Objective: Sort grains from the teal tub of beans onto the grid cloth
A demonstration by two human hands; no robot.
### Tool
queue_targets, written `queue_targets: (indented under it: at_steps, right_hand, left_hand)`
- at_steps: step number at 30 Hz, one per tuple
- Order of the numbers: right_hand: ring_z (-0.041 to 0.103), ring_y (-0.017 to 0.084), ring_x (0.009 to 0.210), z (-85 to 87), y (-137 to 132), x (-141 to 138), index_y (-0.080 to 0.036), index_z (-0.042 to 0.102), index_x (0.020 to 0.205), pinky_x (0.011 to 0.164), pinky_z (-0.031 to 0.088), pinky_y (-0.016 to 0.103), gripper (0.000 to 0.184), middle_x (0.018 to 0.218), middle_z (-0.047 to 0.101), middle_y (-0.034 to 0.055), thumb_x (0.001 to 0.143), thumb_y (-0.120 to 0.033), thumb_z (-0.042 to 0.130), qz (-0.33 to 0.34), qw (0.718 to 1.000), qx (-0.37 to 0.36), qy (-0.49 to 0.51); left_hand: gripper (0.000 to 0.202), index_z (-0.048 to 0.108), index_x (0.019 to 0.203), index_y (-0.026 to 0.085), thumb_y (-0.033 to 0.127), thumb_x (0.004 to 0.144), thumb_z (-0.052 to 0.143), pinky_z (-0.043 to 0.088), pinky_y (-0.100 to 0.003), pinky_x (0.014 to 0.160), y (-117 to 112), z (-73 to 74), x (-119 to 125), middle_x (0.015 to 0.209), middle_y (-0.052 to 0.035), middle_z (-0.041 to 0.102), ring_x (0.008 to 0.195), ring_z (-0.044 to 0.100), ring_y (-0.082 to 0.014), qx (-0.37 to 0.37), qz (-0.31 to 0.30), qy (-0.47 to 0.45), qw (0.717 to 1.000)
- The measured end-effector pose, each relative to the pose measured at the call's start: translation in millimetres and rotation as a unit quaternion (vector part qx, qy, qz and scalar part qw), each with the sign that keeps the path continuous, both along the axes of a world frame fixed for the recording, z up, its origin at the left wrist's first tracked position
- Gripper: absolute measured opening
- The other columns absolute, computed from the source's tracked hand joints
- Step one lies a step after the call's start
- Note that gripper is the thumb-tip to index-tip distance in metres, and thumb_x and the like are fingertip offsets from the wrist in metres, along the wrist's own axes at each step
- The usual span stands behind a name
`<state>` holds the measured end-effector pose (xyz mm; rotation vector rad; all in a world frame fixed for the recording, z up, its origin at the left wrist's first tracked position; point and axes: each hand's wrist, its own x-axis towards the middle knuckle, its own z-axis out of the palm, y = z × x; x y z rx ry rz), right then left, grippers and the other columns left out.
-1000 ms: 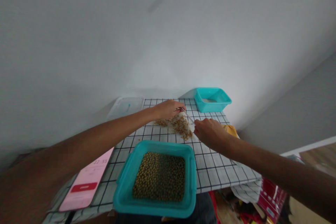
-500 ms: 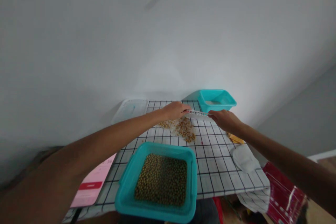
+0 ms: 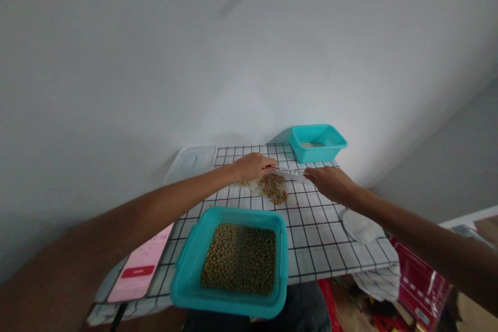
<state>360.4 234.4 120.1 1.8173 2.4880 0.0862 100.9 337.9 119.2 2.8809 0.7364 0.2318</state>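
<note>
My left hand [image 3: 252, 166] and my right hand [image 3: 329, 182] each pinch one end of a clear plastic bag [image 3: 290, 172], stretched between them just above the table. Under the bag lies a small heap of brownish grains [image 3: 272, 187] on the checked tablecloth [image 3: 311, 238]. Nearest to me stands a teal tub [image 3: 182, 285] filled with green-brown beans [image 3: 239, 258]. A second, smaller teal tub [image 3: 318, 142] with a little pale content sits at the far right, against the wall.
A clear lid [image 3: 192, 162] lies at the far left of the table. A pink phone [image 3: 140, 268] rests at the left front edge. A white pouch [image 3: 360, 226] lies on the right edge. Red packaging [image 3: 416, 285] sits on the floor to the right.
My right hand moved from the grain heap's right side up to the bag's end, so both hands now hold it stretched. The view shifted slightly.
</note>
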Motion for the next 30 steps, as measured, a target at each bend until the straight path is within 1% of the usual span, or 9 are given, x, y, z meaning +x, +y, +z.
queue_targets:
  at_steps: [3,7,11,14,19,22,28,30]
  right_hand:
    - [0.063,0.021,0.068,0.7,-6,-5,-0.023,0.061,0.110,0.058,0.034,0.029,0.032,0.079,0.068,0.0080,0.099,-0.033,0.032,0.009,1.000,0.002,-0.008]
    - [0.062,0.020,0.065,4.9,-11,-9,-0.021,0.061,0.101,0.055,0.029,0.028,0.032,0.072,0.066,0.0072,0.098,-0.033,0.032,0.022,1.000,0.008,-0.007]
    - [0.061,0.020,0.064,9.6,-16,-13,-0.021,0.061,0.098,0.053,0.026,0.028,0.033,0.071,0.066,0.0074,0.099,-0.035,0.031,0.021,1.000,-0.002,0.001]
    - [0.061,0.020,0.064,11.3,-19,-16,-0.022,0.061,0.099,0.054,0.026,0.028,0.034,0.074,0.066,0.0076,0.099,-0.037,0.031,0.020,1.000,-0.012,0.002]
    - [0.062,0.019,0.066,12.7,-21,-21,-0.022,0.061,0.106,0.054,0.027,0.029,0.035,0.078,0.067,0.0081,0.099,-0.038,0.031,0.023,0.999,-0.029,0.011]
    - [0.062,0.019,0.069,12.4,-20,-24,-0.023,0.063,0.108,0.056,0.027,0.029,0.036,0.079,0.068,0.0081,0.098,-0.039,0.032,0.022,0.999,-0.028,0.020]
    - [0.060,0.018,0.066,11.7,-18,-29,-0.023,0.065,0.100,0.057,0.027,0.029,0.039,0.075,0.067,0.0069,0.099,-0.039,0.030,0.058,0.997,-0.019,0.043]
    - [0.060,0.018,0.066,13.9,-15,-29,-0.023,0.065,0.102,0.056,0.027,0.029,0.038,0.075,0.068,0.0068,0.098,-0.039,0.031,0.063,0.997,-0.014,0.043]
  left_hand:
    - [0.029,0.063,0.112,0.027,0.033,0.094,0.042,0.043,-0.026,0.073,-6,2.1,-4,0.097,-0.0031,0.074,0.079,0.065,-0.0148,-0.011,0.004,-0.004,1.000]
    - [0.027,0.064,0.109,0.027,0.032,0.094,0.042,0.043,-0.026,0.070,-14,5.5,-9,0.095,-0.0029,0.074,0.075,0.064,-0.0149,-0.001,-0.007,-0.002,1.000]
    - [0.028,0.065,0.109,0.026,0.033,0.094,0.043,0.044,-0.028,0.075,-19,6.3,-13,0.097,-0.0046,0.074,0.081,0.065,-0.0167,0.001,0.004,0.002,1.000]
    - [0.029,0.065,0.110,0.028,0.034,0.094,0.043,0.044,-0.028,0.075,-23,6.0,-17,0.097,-0.0042,0.074,0.082,0.066,-0.0164,-0.006,0.014,0.006,1.000]
    - [0.030,0.066,0.113,0.028,0.035,0.093,0.044,0.045,-0.029,0.073,-31,9.2,-25,0.094,-0.0047,0.075,0.074,0.065,-0.0162,-0.003,0.022,0.010,1.000]
    - [0.031,0.066,0.115,0.028,0.035,0.093,0.045,0.046,-0.030,0.075,-36,11.4,-31,0.098,-0.0061,0.075,0.078,0.066,-0.0174,-0.007,0.021,0.005,1.000]
    - [0.032,0.066,0.114,0.026,0.036,0.094,0.043,0.047,-0.031,0.078,-41,14.5,-40,0.100,-0.0067,0.075,0.085,0.067,-0.0188,-0.019,0.020,0.013,1.000]
    - [0.032,0.066,0.113,0.026,0.037,0.094,0.042,0.047,-0.031,0.076,-43,17.0,-42,0.099,-0.0068,0.075,0.084,0.067,-0.0193,-0.019,0.021,0.018,0.999]
